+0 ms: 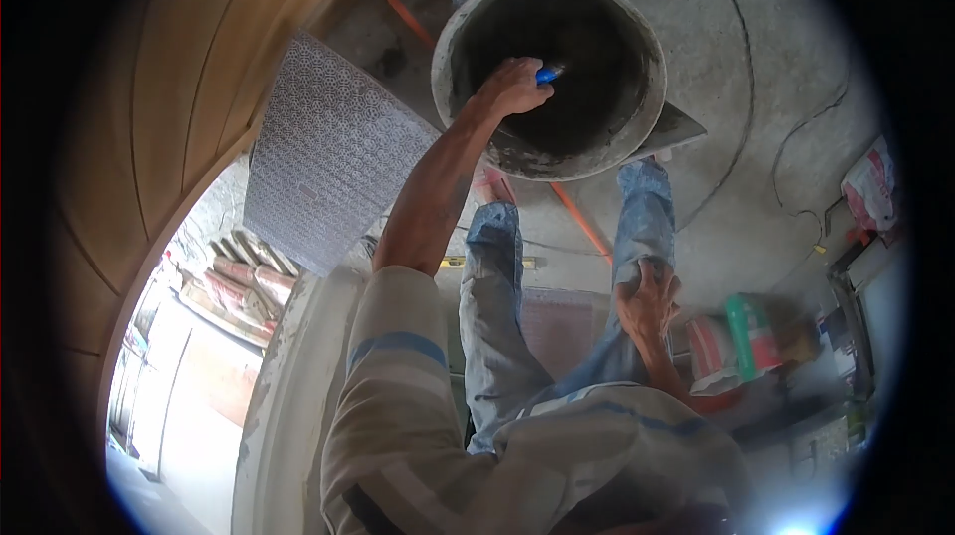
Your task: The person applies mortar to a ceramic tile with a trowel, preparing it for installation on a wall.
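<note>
My left hand (514, 88) reaches into a large round bucket (647, 122) and is closed around the blue handle (545, 76) of a tool. The tool's far end is hard to make out against the dark grey, wet-looking mix (587, 43) inside. My right hand (647, 301) rests on my right leg near the knee, its fingers spread over the jeans and holding nothing. A patterned grey tile (323, 152) lies at the left of the bucket. Part of a grey board (681, 127) shows beside its lower right rim.
Orange strips (582, 222) lie on the concrete floor (696, 18) by the bucket. A yellow level (453, 263) is behind my left leg. Dark cables (744, 88) run at the right, near bags (711, 351). A curved wooden surface (164, 68) borders the left.
</note>
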A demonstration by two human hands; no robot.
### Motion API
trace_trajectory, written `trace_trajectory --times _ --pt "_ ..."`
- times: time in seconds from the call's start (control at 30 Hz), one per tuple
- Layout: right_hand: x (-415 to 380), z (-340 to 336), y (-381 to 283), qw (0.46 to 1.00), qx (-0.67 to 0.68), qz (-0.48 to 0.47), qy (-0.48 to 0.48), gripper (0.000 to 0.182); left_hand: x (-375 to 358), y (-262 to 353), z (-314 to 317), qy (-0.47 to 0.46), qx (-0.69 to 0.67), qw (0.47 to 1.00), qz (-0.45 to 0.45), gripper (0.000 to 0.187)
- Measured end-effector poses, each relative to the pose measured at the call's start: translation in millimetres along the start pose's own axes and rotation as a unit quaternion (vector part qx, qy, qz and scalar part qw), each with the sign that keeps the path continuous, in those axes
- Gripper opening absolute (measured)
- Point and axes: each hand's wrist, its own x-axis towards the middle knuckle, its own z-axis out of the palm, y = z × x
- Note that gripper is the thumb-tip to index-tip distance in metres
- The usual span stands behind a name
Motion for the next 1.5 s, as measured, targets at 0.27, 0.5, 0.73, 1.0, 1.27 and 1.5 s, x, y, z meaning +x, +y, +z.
trace_trajectory --times 0.27,0.5,0.73,1.0,1.27,1.5 --pt "-50.8 63.3 -31.2 0.999 -0.002 0.029 0.029 0.053 -66.7 33.6 -42.3 0.031 -0.051 0.997 0.04 0.05" --pt "-67.7 111.5 -21.8 0.994 0.087 0.065 -0.018 0.05 -183.0 47.0 -97.0 0.078 -0.186 0.979 -0.017 0.039" --pt "-66.7 142.1 -16.6 0.995 0.014 0.094 -0.026 0.045 -307.4 -1.3 -122.8 0.29 -0.104 0.942 -0.132 0.022" --pt "-62.6 144.3 -6.7 0.996 0.009 0.087 -0.032 0.045 -287.5 -100.3 -85.6 0.354 0.042 0.906 -0.227 0.03" --pt "-63.8 137.0 -3.5 0.996 0.023 0.075 -0.032 0.045 -311.5 -88.9 -63.4 0.328 -0.037 0.891 -0.313 0.025" --pt "-57.5 129.3 3.8 0.995 0.063 0.068 -0.024 0.046 -334.8 -77.7 -88.7 0.348 0.034 0.902 -0.253 0.026"
